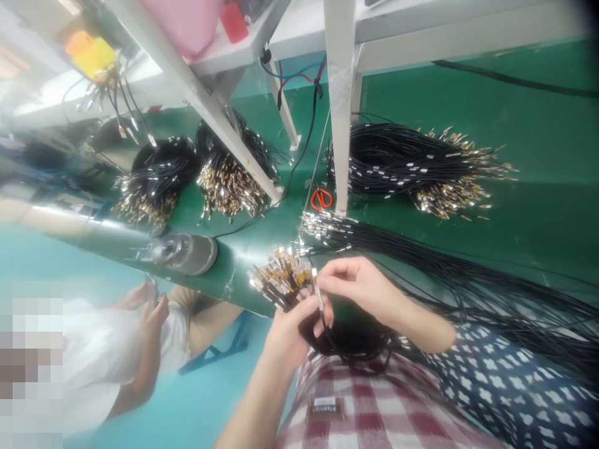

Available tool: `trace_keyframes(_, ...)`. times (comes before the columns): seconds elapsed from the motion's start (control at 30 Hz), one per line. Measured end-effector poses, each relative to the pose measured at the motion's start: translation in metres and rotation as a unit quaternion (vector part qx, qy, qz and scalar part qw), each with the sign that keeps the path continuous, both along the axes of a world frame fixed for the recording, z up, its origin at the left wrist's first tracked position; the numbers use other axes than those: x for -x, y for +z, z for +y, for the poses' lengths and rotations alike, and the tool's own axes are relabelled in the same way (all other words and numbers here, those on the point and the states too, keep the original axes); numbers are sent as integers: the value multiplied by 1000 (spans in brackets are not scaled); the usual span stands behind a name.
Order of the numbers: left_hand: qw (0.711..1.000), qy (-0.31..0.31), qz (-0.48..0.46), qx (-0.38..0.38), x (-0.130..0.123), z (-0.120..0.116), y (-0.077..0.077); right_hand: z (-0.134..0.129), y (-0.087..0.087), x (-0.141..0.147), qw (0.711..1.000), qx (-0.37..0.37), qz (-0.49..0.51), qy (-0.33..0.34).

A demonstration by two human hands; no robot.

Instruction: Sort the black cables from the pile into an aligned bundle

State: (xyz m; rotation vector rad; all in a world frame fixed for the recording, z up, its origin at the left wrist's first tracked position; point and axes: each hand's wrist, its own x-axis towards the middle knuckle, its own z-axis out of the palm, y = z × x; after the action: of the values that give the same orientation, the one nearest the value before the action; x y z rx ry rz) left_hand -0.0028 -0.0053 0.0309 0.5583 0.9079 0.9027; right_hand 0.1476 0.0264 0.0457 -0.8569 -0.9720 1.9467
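My left hand point(291, 333) is closed around a thick bundle of black cables point(281, 277), whose metal-tipped ends fan out toward the upper left. Between the thumb and fingertips of my right hand point(360, 285) is pinched the end of a single black cable point(320, 293), held just right of the bundle's tips. The bundle's black lengths hang down over my lap, partly hidden by my hands. Beyond my right hand, a long spread of loose black cables point(416, 252) runs across the green table, its silvery ends pointing left.
Orange-handled scissors point(321, 199) lie near a white table leg point(340, 125). Coiled cable bundles lie at right point(397, 159) and left point(234, 181). A cylindrical metal device point(187, 252) sits at the table's near edge. A seated person point(126, 349) at left holds a phone-like object.
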Motion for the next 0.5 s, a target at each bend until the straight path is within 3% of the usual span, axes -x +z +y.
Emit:
trace_keyframes(0.13, 1000, 8, 11, 9, -1, 1, 1, 0, 5, 2, 998, -19, -38, -44)
trace_keyframes(0.27, 998, 40, 9, 37, -3, 3, 1, -3, -2, -2, 989, -52, -109, -83)
trace_keyframes(0.5, 987, 112, 34, 109, -5, 5, 3, -22, -11, 2, 944, -113, -297, -84)
